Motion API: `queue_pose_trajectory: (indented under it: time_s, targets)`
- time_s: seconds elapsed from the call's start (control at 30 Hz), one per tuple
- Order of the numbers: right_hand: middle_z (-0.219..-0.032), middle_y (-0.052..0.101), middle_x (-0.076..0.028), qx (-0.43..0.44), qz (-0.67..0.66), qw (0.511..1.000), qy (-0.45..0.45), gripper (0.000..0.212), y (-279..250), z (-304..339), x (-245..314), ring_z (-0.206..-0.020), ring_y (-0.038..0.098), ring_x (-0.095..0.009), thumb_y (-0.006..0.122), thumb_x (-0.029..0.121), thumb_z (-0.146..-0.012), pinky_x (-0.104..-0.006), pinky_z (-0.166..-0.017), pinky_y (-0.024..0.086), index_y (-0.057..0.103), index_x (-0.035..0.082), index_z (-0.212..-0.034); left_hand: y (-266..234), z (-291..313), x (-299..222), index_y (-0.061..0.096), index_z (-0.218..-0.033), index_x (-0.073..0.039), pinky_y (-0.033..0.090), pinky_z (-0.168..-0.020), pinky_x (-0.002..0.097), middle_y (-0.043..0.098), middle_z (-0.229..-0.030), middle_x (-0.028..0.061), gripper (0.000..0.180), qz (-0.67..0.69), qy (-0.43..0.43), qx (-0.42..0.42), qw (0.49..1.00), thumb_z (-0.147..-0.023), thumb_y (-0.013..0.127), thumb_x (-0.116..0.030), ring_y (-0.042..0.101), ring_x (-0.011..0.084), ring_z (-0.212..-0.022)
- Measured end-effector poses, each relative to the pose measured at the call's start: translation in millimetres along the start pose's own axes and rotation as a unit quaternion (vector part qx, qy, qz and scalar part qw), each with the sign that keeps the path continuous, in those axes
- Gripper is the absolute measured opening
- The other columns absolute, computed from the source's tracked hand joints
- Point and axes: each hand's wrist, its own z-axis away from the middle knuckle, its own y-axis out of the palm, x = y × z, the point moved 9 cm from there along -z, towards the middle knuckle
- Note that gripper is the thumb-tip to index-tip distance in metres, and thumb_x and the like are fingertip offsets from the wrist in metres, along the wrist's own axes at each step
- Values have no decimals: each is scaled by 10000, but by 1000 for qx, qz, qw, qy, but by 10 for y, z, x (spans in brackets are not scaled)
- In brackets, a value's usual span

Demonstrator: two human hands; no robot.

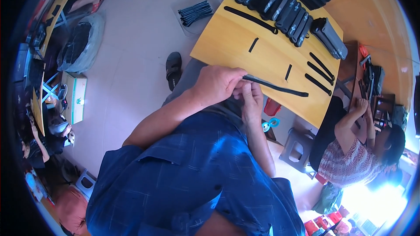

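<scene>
My left hand (218, 83) pinches one end of a narrow black strap (280, 88) near the table's front edge. Just to its right, my right hand (252, 98) has its fingers and thumb closed at the same end. What exactly lies between the right fingertips is partly hidden. From my hands the strap stretches rightward over the yellow table (267, 61), its far end resting there. Two short black strips (253, 45) lie beyond it. A longer black strap (251, 19) is behind them, and three looped straps (318, 84) lie to the right.
Bundles of black straps (280, 6) fill the table's far side, with another stack (328, 39) at right. A clear bin (195, 14) of dark strips stands on the floor left of the table. At right a co-worker (350, 166) sits by a grey stool (297, 150).
</scene>
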Motion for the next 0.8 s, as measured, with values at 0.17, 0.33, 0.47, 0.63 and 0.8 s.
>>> queue_pose_trajectory:
  time_s: [0.17, 0.33, 0.47, 0.63, 0.8]
  targets:
    - [-908, 686, -20, 3, 15, 999, -52, 227, -27, 8, 71, -822, 615, -81, 621, 241, -1085, -241, -752, 499, 670, 20, -1099, 87, 62, -48, 779, -1067, -104, 578, -695, 381, 760, -912, 133, 178, 47, -22, 48, 997, -919, 702, -46, 746, 315, -822]
    - [-880, 665, -17, 13, 98, 995, -7, 213, -13, 46, 69, -812, 612, -90, 607, 207, -1080, -248, -740, 502, 653, 0, -1106, 103, 107, 94, 777, -1044, -89, 577, -694, 376, 759, -904, 139, 142, 74, -27, 70, 994, -921, 711, -62, 744, 318, -801]
    - [-880, 665, -24, 65, 116, 991, 14, 176, 7, 58, 0, -815, 623, -98, 585, 145, -1064, -254, -737, 510, 639, -13, -1118, 105, 155, 81, 776, -1025, -81, 575, -695, 376, 760, -906, 143, 112, 72, -22, 86, 993, -925, 725, -88, 744, 324, -793]
    - [-872, 657, -27, 39, 70, 995, 63, 170, 4, 65, 15, -805, 608, -107, 565, 134, -1043, -269, -743, 494, 649, -2, -1101, 114, 180, 84, 771, -1031, -101, 574, -695, 401, 757, -891, 134, 115, 51, -3, 87, 995, -937, 710, -125, 743, 329, -809]
    - [-866, 661, -36, 12, 25, 996, 85, 172, 4, 93, 47, -789, 595, -122, 566, 147, -1036, -280, -745, 477, 657, 10, -1088, 96, 156, 24, 748, -1112, -131, 576, -697, 429, 755, -884, 124, 174, 63, 21, 98, 993, -948, 701, -167, 739, 336, -813]
